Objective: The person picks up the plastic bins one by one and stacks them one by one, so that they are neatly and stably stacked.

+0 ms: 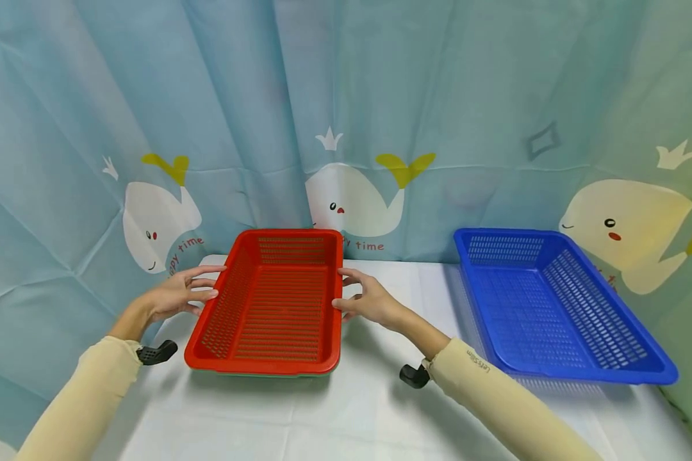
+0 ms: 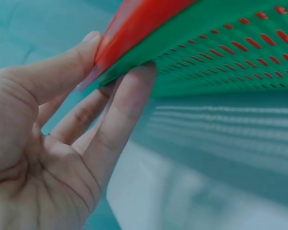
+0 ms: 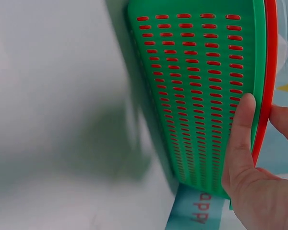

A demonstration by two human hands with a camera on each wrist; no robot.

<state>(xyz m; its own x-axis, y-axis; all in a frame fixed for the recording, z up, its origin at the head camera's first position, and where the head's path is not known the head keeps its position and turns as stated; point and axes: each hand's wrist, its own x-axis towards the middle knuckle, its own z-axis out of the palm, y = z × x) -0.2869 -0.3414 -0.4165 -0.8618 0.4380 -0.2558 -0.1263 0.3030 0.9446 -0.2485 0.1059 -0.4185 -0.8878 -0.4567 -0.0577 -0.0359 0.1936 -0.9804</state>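
A red plastic basket (image 1: 259,367) with slotted walls sits nested inside a green basket (image 3: 197,7), left of the middle in the head view. From above, the green one shows only as a thin edge beneath the red front rim. My left hand (image 1: 175,296) grips the left rims, thumb on the red edge and fingers beneath the green lip in the left wrist view. On the opposite side, my right hand (image 1: 371,301) pinches both rims, one finger against the green slotted wall. The baskets' inside holds nothing.
A blue basket (image 1: 588,374) stands on the right of the white-covered table (image 1: 254,416), with a pale see-through basket (image 1: 559,387) beneath it. Behind the table hangs a light blue curtain (image 1: 236,77) printed with whales.
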